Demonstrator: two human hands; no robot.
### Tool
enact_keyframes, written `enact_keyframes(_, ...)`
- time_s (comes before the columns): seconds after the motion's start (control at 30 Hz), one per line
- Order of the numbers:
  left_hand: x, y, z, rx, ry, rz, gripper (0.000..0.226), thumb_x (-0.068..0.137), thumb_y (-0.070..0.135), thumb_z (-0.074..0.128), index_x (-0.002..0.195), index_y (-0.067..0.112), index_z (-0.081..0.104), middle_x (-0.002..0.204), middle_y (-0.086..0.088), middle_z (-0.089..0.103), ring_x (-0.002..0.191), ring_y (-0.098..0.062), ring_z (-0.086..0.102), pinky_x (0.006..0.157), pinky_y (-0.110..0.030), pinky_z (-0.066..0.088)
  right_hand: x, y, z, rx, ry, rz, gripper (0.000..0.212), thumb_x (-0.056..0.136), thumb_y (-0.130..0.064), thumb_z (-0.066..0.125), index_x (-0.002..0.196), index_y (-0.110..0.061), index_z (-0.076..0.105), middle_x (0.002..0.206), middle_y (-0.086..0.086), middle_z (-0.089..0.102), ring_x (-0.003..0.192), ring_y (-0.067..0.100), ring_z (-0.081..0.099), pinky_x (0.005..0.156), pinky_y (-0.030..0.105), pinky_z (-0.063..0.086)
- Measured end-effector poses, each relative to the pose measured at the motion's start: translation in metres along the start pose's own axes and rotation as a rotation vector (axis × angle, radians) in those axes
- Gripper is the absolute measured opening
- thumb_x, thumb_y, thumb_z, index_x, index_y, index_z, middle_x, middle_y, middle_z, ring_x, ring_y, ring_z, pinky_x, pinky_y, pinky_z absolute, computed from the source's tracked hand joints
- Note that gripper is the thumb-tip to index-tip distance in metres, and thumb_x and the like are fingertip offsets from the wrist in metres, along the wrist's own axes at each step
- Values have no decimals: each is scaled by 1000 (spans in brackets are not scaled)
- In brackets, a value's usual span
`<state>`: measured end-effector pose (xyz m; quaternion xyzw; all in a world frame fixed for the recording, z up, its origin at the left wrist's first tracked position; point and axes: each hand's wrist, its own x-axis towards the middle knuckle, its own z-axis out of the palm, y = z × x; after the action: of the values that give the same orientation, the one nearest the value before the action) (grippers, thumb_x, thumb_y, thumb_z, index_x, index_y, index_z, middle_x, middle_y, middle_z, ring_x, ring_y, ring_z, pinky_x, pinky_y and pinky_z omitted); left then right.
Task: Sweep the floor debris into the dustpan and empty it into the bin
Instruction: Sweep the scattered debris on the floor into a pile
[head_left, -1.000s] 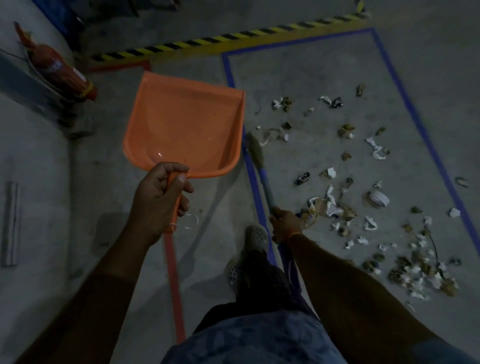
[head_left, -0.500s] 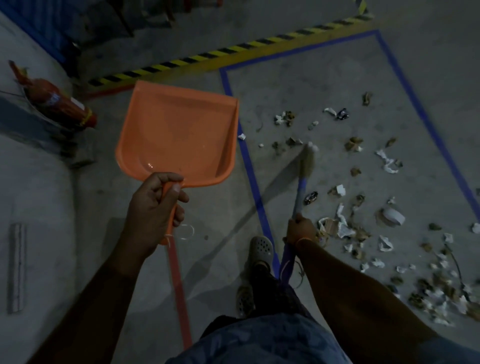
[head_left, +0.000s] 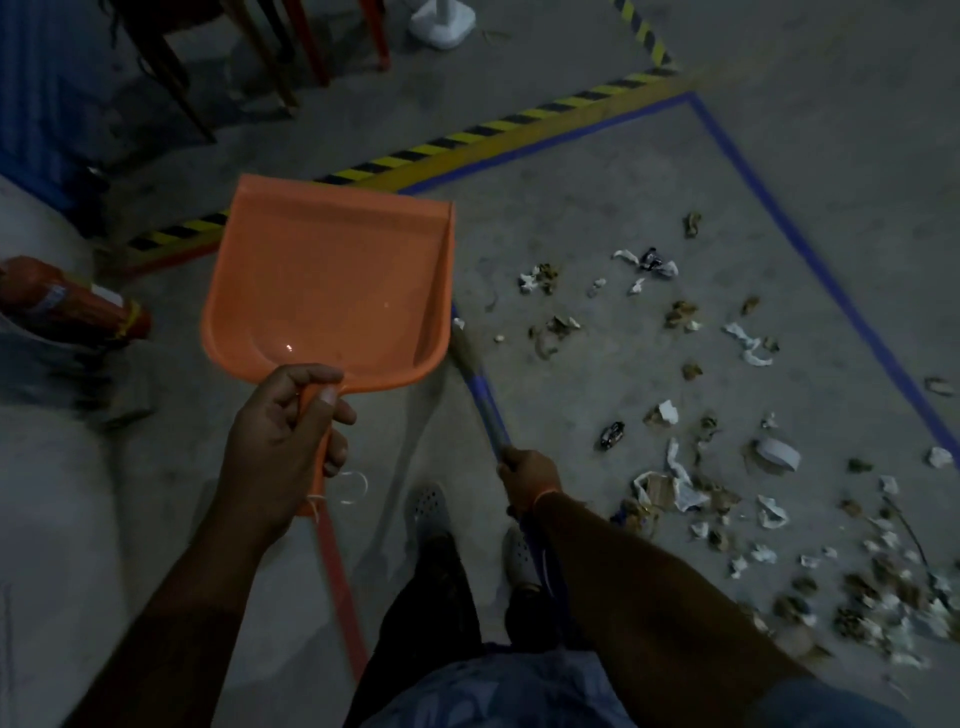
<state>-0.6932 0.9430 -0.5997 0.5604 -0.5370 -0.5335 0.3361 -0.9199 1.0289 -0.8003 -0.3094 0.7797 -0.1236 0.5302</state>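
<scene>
Your left hand (head_left: 283, 441) grips the empty dustpan (head_left: 327, 291) aloft; your right hand (head_left: 527, 475) clasps the broom (head_left: 480, 387). Debris (head_left: 670, 467) lies scattered across the floor's taped rectangle (head_left: 810, 254). Nothing collected yet; no bin visible.

Dim grey concrete floor (head_left: 597, 171) crossed by hazard-striped tape (head_left: 467, 136), furniture legs (head_left: 306, 41) beyond.

No text, label or number is legible anywhere here.
</scene>
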Motion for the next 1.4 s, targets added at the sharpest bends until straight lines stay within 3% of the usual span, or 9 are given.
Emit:
enact_keyframes(0.1,27,-2,-10,25,-63,7,13,104,13,57,108,23,65,86,-15,66,50,-16,55,45,-25,47,25,-14,8,48,-11,68,31,95,-24,55,122,-12,62,101,16,66,73,31,68,56,38,61)
enact_keyframes(0.27,78,2,-23,56,-138,-32,15,104,6,52,109,16,63,83,-13,66,47,-15,54,43,-23,45,52,-4,-7,125,123,202,27,97,-19,49,118,-9,62,104,17,66,61,20,58,36,8,39)
enact_keyframes(0.37,102,5,-23,74,-172,-30,15,104,6,52,108,15,63,81,-11,66,46,-15,54,43,-22,45,87,34,-10,242,240,333,39,87,-36,55,114,-10,64,97,15,70,77,30,69,73,30,57)
enact_keyframes(0.47,120,6,-14,87,-246,-35,14,104,6,53,108,15,62,80,-7,66,47,-16,54,43,-23,46,127,101,-5,403,367,433,68,63,-57,52,110,-10,67,90,16,70,80,35,70,76,48,58)
enact_keyframes(0.63,135,11,13,100,-366,-8,17,104,7,53,105,21,63,77,-2,67,48,-14,55,44,-22,46,56,49,-42,453,502,582,19,96,-18,51,100,-2,61,86,11,66,56,18,58,53,17,48)
enact_keyframes(0.87,142,17,42,89,-445,53,17,105,6,52,106,20,63,77,-1,67,48,-15,54,44,-22,46,58,33,-9,492,708,488,28,90,-26,44,107,-10,61,89,19,66,81,38,65,75,40,55)
enact_keyframes(1.03,149,19,32,93,-421,72,18,104,6,53,107,20,63,78,-3,67,48,-16,54,44,-22,45,64,-16,10,413,573,259,38,99,-26,44,135,-20,48,80,7,61,61,18,59,54,27,51)
enact_keyframes(1.27,166,17,-2,107,-345,67,14,103,7,52,112,13,62,80,-8,66,49,-18,53,43,-22,44,143,-93,32,326,320,135,31,89,-30,48,115,-18,60,93,13,67,74,34,68,61,42,61)
enact_keyframes(1.4,169,12,-19,94,-293,57,15,102,9,53,109,18,64,82,-15,64,47,-18,51,41,-21,43,172,-127,36,388,230,183,24,94,-22,54,113,-9,63,91,10,65,56,20,63,38,25,51)
